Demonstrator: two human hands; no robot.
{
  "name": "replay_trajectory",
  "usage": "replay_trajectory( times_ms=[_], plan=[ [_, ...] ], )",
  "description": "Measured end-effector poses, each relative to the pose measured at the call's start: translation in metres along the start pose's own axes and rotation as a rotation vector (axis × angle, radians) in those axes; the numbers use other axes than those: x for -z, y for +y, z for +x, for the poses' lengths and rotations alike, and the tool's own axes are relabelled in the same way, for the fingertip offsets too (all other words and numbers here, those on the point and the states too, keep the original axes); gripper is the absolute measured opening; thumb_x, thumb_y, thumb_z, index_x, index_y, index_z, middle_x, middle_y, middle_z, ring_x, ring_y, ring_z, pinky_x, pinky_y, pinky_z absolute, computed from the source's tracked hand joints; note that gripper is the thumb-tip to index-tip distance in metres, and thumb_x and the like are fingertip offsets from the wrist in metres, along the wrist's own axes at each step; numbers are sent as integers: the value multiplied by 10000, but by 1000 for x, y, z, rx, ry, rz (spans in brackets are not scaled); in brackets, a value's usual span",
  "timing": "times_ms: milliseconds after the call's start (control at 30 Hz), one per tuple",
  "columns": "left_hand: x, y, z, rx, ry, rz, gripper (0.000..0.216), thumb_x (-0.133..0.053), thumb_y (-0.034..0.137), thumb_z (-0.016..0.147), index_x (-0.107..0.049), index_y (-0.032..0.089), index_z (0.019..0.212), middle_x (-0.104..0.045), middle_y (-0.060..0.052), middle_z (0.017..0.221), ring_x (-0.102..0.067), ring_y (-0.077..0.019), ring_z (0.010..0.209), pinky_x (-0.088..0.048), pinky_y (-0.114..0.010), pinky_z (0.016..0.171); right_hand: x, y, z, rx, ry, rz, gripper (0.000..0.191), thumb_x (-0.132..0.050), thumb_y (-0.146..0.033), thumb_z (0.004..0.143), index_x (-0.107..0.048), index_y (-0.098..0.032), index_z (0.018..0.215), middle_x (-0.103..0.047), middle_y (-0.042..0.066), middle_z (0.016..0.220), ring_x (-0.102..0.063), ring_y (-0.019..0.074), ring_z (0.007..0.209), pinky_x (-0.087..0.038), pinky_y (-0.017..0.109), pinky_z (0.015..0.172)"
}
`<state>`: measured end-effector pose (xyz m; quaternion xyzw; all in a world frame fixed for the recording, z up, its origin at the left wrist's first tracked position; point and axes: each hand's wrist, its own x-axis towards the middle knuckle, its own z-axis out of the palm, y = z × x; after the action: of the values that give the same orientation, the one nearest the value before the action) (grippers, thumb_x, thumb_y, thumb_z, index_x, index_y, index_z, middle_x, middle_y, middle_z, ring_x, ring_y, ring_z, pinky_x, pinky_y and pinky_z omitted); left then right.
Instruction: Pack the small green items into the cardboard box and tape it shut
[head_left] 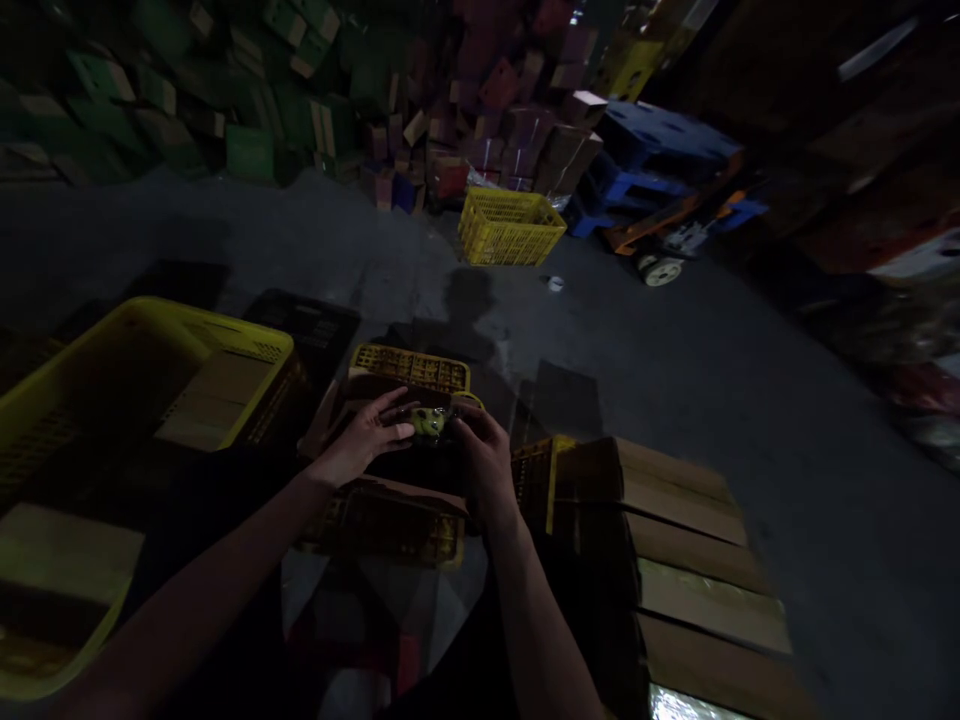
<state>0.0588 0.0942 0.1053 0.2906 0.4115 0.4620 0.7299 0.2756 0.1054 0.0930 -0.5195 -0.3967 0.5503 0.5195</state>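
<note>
Both of my hands meet over a small yellow-green object (430, 421), too dim to name, held above a yellow crate (409, 368) lined with brown cardboard. My left hand (367, 438) has its fingers curled against the object's left side. From the right, my right hand (484, 458) grips the same object with closed fingers. The scene is very dark.
A large yellow crate (142, 330) with cardboard inside stands at the left. Flat cardboard sheets (675, 540) lie stacked at the right. Farther off are another yellow crate (510, 225), blue pallets (660, 140), a pallet jack (667, 245) and piled boxes (480, 110) on the concrete floor.
</note>
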Motion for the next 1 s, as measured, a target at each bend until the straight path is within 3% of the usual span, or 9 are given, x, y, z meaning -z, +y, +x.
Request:
replay_trajectory(
  times_ms=[233,367,500,633,767,900,1000],
  plan=[
    [3,-6,5,11,56,76,423,-887,387,769,-762,212,1133,-714,-115,1209,-687,-289,1089,-608,-408,870,-1,2,1,52,70,-17,301,-830,-398,719,-791,-250,978,-797,43,1024,-715,259,989,-560,384,901],
    [2,-4,6,-32,73,97,401,-906,385,730,-763,220,1067,-718,-88,1130,-690,-263,1027,-595,-367,828,-5,2,-2,-71,102,150,321,-872,-391,690,-787,-254,967,-808,38,990,-742,269,952,-590,402,861],
    [-2,-1,5,-35,80,94,406,-909,368,717,-755,229,1066,-724,-75,1073,-688,-255,1006,-579,-344,800,-3,0,-4,-197,43,258,335,-895,-371,691,-781,-259,985,-815,32,985,-766,272,943,-613,400,843],
    [-5,2,3,-71,108,113,376,-895,348,727,-755,231,1056,-722,-69,1084,-682,-254,1018,-573,-329,790,0,-4,-4,-230,-33,239,343,-897,-395,718,-778,-267,1014,-813,24,1011,-764,246,946,-613,357,825],
    [-7,7,0,-106,84,166,345,-876,330,750,-755,241,1060,-732,-64,1123,-683,-256,1053,-565,-319,808,-1,-7,-7,-334,-118,257,367,-943,-360,662,-786,-250,974,-804,14,988,-747,209,881,-605,313,750],
    [-9,8,0,-90,57,116,444,-880,308,749,-749,258,1170,-724,-79,1265,-670,-276,1156,-559,-351,893,-4,-8,-9,-315,-88,270,374,-951,-327,624,-788,-251,952,-796,5,978,-732,199,861,-601,303,725],
    [-7,3,3,-79,82,68,418,-897,323,737,-770,227,1124,-748,-89,1207,-684,-274,1129,-553,-382,942,-4,-8,-8,-262,-43,245,284,-923,-348,644,-773,-241,861,-785,7,905,-717,200,805,-595,307,699]
  ],
)
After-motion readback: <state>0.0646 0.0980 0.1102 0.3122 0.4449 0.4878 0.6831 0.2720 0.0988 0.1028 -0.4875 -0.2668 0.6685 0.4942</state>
